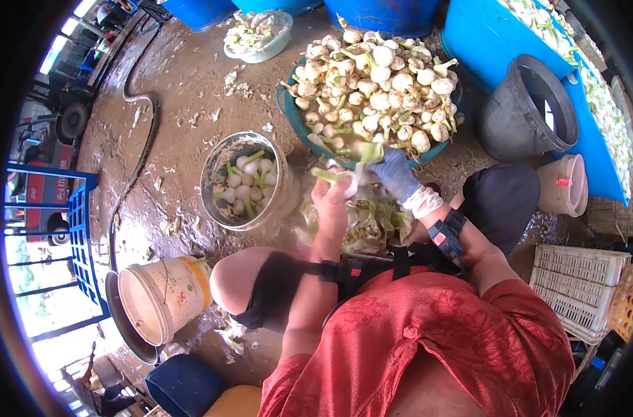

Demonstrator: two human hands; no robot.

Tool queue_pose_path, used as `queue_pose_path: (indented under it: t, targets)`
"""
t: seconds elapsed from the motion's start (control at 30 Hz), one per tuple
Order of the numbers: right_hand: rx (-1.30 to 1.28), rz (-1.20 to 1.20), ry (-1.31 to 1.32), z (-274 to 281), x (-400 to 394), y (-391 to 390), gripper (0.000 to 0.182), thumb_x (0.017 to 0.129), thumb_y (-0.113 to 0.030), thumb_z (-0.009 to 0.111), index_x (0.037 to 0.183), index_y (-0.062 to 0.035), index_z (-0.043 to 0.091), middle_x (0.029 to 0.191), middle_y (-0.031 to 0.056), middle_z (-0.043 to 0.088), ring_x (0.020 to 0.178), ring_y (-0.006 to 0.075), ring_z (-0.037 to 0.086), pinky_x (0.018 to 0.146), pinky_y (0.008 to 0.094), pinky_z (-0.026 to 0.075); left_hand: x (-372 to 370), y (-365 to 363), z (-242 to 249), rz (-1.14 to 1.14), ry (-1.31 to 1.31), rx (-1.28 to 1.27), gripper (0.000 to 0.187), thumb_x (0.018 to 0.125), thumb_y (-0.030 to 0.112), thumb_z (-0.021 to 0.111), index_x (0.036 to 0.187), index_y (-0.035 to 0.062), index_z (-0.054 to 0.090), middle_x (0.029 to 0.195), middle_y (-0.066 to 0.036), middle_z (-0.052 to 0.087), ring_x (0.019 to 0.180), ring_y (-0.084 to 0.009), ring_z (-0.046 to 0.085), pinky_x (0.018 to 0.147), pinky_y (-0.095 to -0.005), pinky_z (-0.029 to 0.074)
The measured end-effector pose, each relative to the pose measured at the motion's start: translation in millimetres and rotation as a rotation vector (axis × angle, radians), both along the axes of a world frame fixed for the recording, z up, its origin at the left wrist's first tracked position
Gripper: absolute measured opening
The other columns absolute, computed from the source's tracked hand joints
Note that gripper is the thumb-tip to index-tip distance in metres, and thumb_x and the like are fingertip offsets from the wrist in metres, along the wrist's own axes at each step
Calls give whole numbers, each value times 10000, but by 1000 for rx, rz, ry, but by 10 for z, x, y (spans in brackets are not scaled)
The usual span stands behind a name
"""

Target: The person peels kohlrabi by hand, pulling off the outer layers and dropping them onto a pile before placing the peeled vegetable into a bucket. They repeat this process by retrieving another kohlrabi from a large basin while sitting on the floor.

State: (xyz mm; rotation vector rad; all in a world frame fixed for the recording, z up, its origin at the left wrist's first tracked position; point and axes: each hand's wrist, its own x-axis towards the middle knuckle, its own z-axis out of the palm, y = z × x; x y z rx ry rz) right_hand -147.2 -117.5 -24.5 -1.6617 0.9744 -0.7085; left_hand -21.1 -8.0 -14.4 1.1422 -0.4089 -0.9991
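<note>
My left hand (331, 197) is bare and closed round a white bulb with a green stem. Beside it, my right hand (396, 175), in a blue glove with white wrapping at the wrist, has its fingers closed on pale green leaf layers of the same bulb. Peeled leaves (375, 222) lie heaped below my hands. Just beyond them stands a green tub (293, 121) piled with unpeeled bulbs (379, 87). To the left, a bucket (281, 198) holds peeled white bulbs (247, 182) with short green stems.
A black bucket (500, 125) and a pinkish bucket (563, 184) stand at the right, near blue containers (469, 42). White crates (573, 285) are at lower right. A tipped white bucket (167, 295) lies at lower left. A hose (139, 160) crosses the wet floor.
</note>
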Motion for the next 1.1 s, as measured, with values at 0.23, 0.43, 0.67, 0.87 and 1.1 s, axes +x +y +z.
queue_pose_path:
  t: [0.23, 0.43, 0.67, 0.87, 1.1]
  targets:
    - [35, 179, 305, 65, -159, -65, 277, 756, -87, 647, 1015, 7, 618, 900, 129, 672, 807, 162, 633, 720, 291, 503, 135, -3, -28, -109, 81, -87, 463, 794, 326, 585, 1065, -49, 560, 1115, -135, 569, 1066, -274, 535, 947, -359, 422]
    - [-162, 191, -15, 139, -119, 179, 289, 756, -99, 692, 1034, -47, 629, 921, 132, 608, 826, 253, 605, 760, 304, 486, 110, -36, -33, -41, 38, -241, 374, 836, 189, 548, 1102, -74, 565, 1138, -128, 574, 1071, -228, 531, 949, -334, 401]
    - [-559, 162, 175, 339, 40, 225, 129, 744, -82, 638, 861, -32, 621, 743, 137, 592, 671, 323, 586, 620, 392, 471, 6, 11, -24, -123, -314, -79, 374, 897, 218, 564, 1197, -4, 554, 1136, -79, 577, 966, -128, 529, 851, -263, 423]
    - [-369, 120, 248, 113, -16, 141, 67, 780, -99, 592, 772, -36, 572, 755, 172, 594, 661, 360, 575, 607, 413, 465, 7, -11, 112, -186, -109, -203, 390, 925, 237, 512, 1211, -25, 540, 1170, -84, 566, 917, -130, 538, 815, -245, 432]
    - [-33, 104, -36, 66, -68, 261, 121, 801, -89, 650, 883, -7, 614, 772, 83, 638, 670, 151, 586, 639, 300, 479, 51, -15, 122, -125, -44, -188, 392, 936, 238, 477, 1207, -40, 535, 1195, -107, 557, 962, -145, 535, 851, -262, 423]
